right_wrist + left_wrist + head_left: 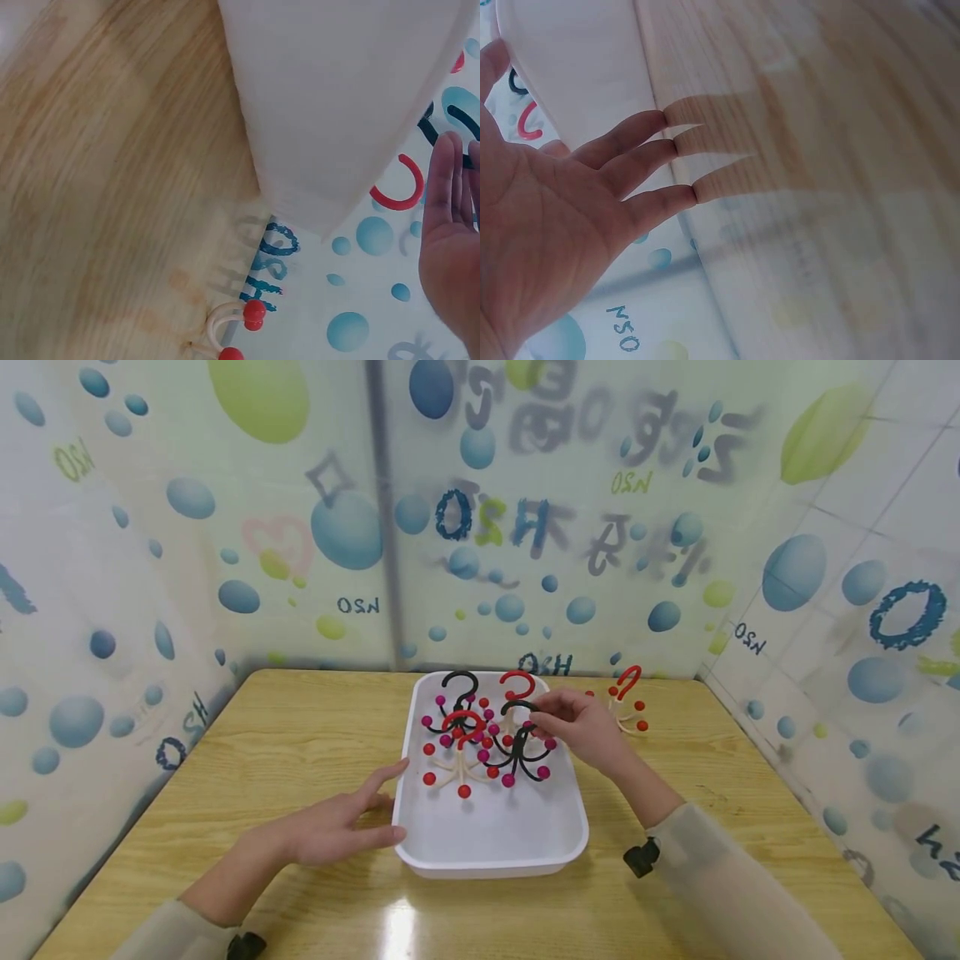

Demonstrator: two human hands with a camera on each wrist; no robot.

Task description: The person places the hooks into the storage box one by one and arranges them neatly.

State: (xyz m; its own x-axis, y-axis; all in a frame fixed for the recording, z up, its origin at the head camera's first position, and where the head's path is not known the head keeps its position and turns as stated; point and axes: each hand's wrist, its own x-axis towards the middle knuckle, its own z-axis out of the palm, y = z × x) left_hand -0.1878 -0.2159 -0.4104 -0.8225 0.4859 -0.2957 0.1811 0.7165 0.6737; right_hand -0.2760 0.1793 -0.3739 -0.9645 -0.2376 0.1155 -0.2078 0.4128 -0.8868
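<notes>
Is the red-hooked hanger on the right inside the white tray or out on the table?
Out. The hanger stands upright on the wooden table, just past the right rim of the tray, apart from the ones inside.

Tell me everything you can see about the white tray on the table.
The white tray is a shallow rectangular dish with rounded corners and a raised rim, smooth like plastic. It sits flat on the wooden table, near the middle. Inside, toward its far end, stand several hook-topped hangers, black or cream-and-red, with ball-tipped arms; the near half is bare. The left hand rests against its left rim with straight fingers. The right hand reaches over its right edge, pinching a black hanger.
</notes>
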